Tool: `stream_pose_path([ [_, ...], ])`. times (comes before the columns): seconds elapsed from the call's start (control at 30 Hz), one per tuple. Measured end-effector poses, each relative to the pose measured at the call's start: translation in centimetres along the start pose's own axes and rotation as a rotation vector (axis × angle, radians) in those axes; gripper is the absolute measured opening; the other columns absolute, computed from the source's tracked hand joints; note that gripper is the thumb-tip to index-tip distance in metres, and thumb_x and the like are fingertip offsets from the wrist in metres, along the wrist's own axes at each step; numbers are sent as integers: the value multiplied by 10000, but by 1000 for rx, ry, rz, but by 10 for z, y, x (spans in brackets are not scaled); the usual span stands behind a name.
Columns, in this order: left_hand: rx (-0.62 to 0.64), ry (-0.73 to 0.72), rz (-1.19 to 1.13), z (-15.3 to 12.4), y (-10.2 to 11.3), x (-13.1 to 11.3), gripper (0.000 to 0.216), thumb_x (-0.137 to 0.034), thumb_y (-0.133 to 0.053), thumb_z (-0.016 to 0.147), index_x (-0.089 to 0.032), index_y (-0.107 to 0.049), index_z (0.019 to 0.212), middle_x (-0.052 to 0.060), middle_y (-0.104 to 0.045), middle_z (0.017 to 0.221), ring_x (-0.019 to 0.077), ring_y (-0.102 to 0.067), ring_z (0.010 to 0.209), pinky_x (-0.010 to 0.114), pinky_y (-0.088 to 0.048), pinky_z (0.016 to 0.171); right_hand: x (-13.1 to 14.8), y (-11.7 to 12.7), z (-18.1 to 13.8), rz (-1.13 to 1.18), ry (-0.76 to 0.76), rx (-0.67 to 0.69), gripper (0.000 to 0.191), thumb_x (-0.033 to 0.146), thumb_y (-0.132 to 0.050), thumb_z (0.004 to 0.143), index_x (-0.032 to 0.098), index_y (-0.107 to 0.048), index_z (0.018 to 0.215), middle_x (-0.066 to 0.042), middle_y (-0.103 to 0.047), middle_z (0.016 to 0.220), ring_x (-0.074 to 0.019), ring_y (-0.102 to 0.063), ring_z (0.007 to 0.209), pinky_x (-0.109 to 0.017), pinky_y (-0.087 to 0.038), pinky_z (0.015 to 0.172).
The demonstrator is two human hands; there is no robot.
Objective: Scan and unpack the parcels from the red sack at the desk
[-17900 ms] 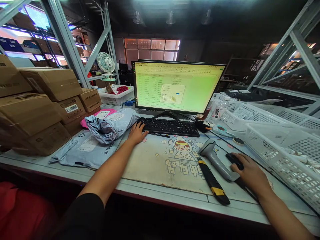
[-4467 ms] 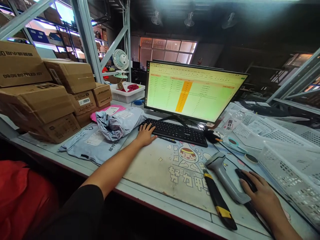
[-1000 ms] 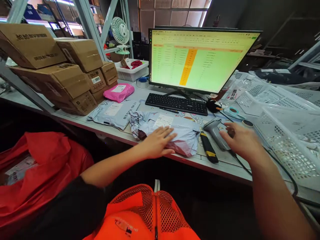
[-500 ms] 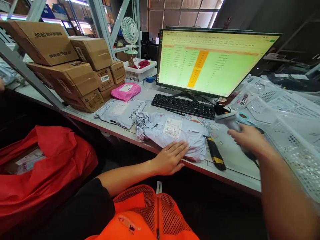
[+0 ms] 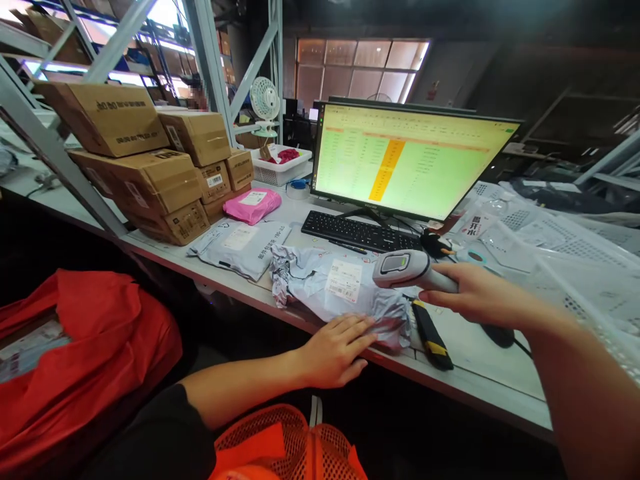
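Observation:
My left hand [image 5: 340,350] lies flat with fingers stretched on the near edge of a grey-white plastic mailer parcel [image 5: 300,280]. A white printed label [image 5: 344,280] faces up on the parcel. In my right hand [image 5: 480,293] is a grey handheld barcode scanner [image 5: 400,267], its head over the parcel's right part, pointing left. A black and yellow box cutter [image 5: 431,337] lies just right of the parcel. Behind the parcel are a black keyboard [image 5: 360,230] and a pen [image 5: 347,247].
A second grey mailer [image 5: 240,247] and a pink parcel [image 5: 253,204] lie to the left, before stacked cardboard boxes [image 5: 145,180]. A monitor [image 5: 407,157] stands behind the keyboard. White perforated baskets [image 5: 575,233] fill the right side. A red bag [image 5: 95,333] sits at lower left.
My right hand has brought the scanner leftward from beside the keyboard to over the parcel. My left hand stays on the parcel. The camera view has tilted up slightly.

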State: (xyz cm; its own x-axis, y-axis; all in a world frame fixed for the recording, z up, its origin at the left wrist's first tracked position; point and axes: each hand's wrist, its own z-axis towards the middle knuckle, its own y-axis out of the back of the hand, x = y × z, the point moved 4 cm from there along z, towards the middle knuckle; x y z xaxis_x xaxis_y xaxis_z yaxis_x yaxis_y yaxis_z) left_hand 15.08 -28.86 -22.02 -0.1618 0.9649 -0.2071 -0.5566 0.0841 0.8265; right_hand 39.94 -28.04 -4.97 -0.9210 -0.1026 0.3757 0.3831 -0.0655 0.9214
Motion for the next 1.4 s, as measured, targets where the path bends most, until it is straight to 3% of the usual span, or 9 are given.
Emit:
stream_pose_path([
  [0.07, -22, 19, 2, 7, 17, 6, 489, -370, -525, 1013, -136, -573, 1440, 149, -552, 1553, 274, -494, 1467, 424, -394, 1239, -22, -9, 2, -69, -87, 63, 440, 627, -640, 863, 214, -737, 977, -10, -681, 686, -201, -629, 598, -306, -510, 558],
  [0.2, 23, 103, 111, 21, 38, 34, 679, -468, -692, 926, -180, -506, 1511, 159, -500, 1594, 335, -410, 1522, 514, -331, 1267, -88, -30, 0, -306, -458, -107, 391, 483, -564, 877, 152, -728, 1003, -138, -752, 931, -325, -715, 867, -395, -549, 735],
  [0.3, 83, 178, 195, 24, 29, 57, 901, -502, -838, 783, -234, -462, 1557, 151, -414, 1654, 415, -333, 1549, 611, -290, 1260, -128, -60, -12, -361, -664, -86, 476, 456, -501, 915, 111, -693, 1180, -206, -748, 1082, -379, -717, 1022, -442, -551, 835],
  [0.43, 18, 231, 207, 18, 10, 69, 838, -354, -806, 803, -276, -469, 1567, 121, -427, 1652, 425, -368, 1526, 650, -316, 1235, -145, -83, -28, -357, -773, -45, 548, 460, -486, 928, 102, -643, 1312, -258, -714, 1205, -406, -710, 1087, -492, -557, 862],
  [0.67, -87, 257, 159, 8, 0, 74, 795, -113, -636, 805, -284, -485, 1566, 63, -460, 1636, 395, -365, 1532, 603, -425, 1195, -111, -46, 28, -380, -601, -290, 591, 334, -356, 1001, 41, -529, 1484, -260, -638, 1377, -378, -597, 1299, -475, -472, 1061],
  [0.8, -134, 264, 119, 4, 2, 79, 801, -135, -625, 839, -312, -437, 1598, 62, -470, 1628, 375, -352, 1544, 585, -428, 1210, -113, -65, 95, -268, -455, -78, 509, 211, -531, 925, 155, -635, 1421, -132, -701, 1342, -265, -629, 1251, -315, -455, 1062],
  [0.9, -155, 273, 123, 1, 2, 81, 769, -178, -626, 876, -319, -423, 1604, 57, -478, 1623, 366, -362, 1541, 574, -429, 1217, -121, -82, 126, -236, -471, -52, 546, 181, -553, 913, 146, -609, 1455, -161, -656, 1410, -269, -614, 1273, -329, -447, 1067],
  [1.1, -192, 277, 125, 1, 2, 81, 672, -243, -640, 917, -285, -482, 1569, 83, -499, 1604, 361, -385, 1527, 564, -447, 1204, -133, -100, 146, -234, -528, -5, 462, 194, -559, 906, 100, -697, 1337, -241, -672, 1337, -349, -640, 1240, -426, -487, 1026],
  [1.4, -248, 267, 85, 1, 3, 81, 611, -280, -661, 931, -238, -537, 1528, 100, -527, 1578, 373, -411, 1500, 561, -452, 1194, -146, -103, 155, -239, -512, 1, 631, 291, -617, 916, 200, -527, 1534, -167, -650, 1411, -300, -632, 1273, -390, -492, 1042],
])
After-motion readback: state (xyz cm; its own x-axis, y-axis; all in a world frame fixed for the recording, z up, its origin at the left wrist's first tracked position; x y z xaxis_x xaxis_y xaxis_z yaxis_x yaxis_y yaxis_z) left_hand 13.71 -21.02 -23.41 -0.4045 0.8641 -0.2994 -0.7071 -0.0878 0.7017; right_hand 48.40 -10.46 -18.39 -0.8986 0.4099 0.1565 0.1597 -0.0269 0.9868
